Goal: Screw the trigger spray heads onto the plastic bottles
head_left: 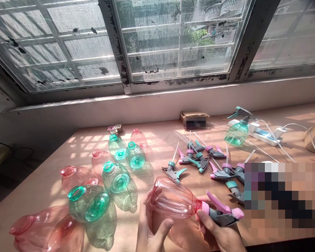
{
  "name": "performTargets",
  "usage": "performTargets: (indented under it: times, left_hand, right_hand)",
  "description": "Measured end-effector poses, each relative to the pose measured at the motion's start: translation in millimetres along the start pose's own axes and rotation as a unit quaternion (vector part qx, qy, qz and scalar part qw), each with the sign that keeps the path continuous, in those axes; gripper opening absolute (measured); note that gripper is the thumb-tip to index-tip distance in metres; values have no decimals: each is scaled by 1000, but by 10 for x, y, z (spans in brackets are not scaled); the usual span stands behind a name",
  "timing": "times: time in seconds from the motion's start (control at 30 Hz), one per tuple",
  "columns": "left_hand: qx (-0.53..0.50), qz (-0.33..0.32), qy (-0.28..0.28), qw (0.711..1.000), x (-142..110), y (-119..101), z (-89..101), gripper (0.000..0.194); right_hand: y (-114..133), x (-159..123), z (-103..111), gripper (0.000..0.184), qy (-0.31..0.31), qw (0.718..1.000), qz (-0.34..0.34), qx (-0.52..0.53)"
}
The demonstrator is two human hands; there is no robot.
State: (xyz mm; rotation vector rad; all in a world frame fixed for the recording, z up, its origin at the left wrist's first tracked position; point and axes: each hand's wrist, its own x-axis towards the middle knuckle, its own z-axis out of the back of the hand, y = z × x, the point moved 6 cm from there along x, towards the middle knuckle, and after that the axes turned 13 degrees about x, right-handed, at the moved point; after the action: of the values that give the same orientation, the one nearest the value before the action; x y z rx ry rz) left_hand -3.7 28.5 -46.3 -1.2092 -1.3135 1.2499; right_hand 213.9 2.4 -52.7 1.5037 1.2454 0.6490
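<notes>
I cupped the pink bottle (pixel 173 201) with my left hand (pixel 147 227), thumb apart, probably for steadiness, above the table (pixel 128 225). My right hand (pixel 223 234) pinched the spray head (pixel 222 215) near its collar, likely for turning grip. Open bottles (pixel 89 204) stood left; loose spray heads (pixel 201 163) crowded the space ahead, blocking the power strip (pixel 264 135).

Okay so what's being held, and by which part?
A pink spray bottle: left hand around its body, right hand at the pink collar.
</notes>
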Motion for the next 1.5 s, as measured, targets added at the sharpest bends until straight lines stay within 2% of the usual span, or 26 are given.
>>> performTargets:
  times: [0.1,0.2,0.33,0.5,0.67,0.8,0.93,1.1,1.2,1.3,1.5]
  left_hand:
    - [14,10,-14,1000,29,-5,18,81]
    - [2,16,2,1000,48,-35,-26,71]
    - [7,13,23,1000,18,-69,-73,72]
    - [18,-8,10,1000,-33,-100,-66,85]
    - [-11,12,-40,999,-8,-110,-71,78]
    - [-19,13,-5,1000,14,-113,-118,74]
    - [25,16,7,1000,14,-91,-70,69]
    - [25,-6,19,1000,5,-93,-51,83]
    - [24,-2,-10,1000,12,-70,-18,84]
    - [28,13,-26,999,25,-39,1,78]
    - [-4,21,19,1000,21,-66,-76,73]
  right_hand:
    - [7,-3,-18,47,5,1000,4,6]
    - [50,2,-70,49,19,998,2,58]
    - [103,5,-82,46,16,996,16,86]
    - [93,-36,-71,52,-4,1000,-5,28]
    - [99,-54,-57,50,-21,1000,-19,-8]
    - [83,-5,-55,52,-18,998,-1,60]
    - [63,20,-60,52,-21,994,9,107]
    - [45,-8,-46,48,-13,999,-1,51]
    - [23,-3,-50,49,2,1000,-1,14]
    - [6,16,-70,51,10,1000,-8,27]
    - [93,22,-74,53,-13,997,5,81]
